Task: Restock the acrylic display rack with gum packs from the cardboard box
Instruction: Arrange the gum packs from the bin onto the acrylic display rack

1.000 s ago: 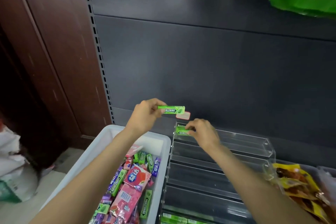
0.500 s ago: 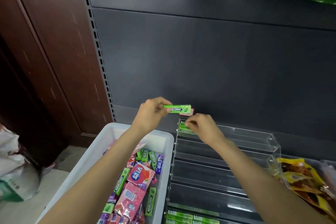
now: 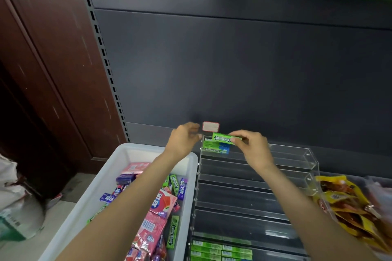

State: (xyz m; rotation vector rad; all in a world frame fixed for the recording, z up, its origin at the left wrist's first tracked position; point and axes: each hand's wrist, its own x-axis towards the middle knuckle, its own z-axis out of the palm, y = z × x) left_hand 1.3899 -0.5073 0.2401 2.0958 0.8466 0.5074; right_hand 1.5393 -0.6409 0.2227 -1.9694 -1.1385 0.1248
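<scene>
The right hand point(image 3: 253, 147) pinches a green pack point(image 3: 225, 138) printed DOUBLEMINT just above the far-left end of the acrylic rack point(image 3: 297, 154)'s top tier, where two green packs point(image 3: 215, 147) already lie. The left hand point(image 3: 184, 139), fingers loosely curled, holds nothing beside the rack's left edge. To the right the tier is bare. The white bin point(image 3: 101, 184) at left holds mixed gum.
</scene>
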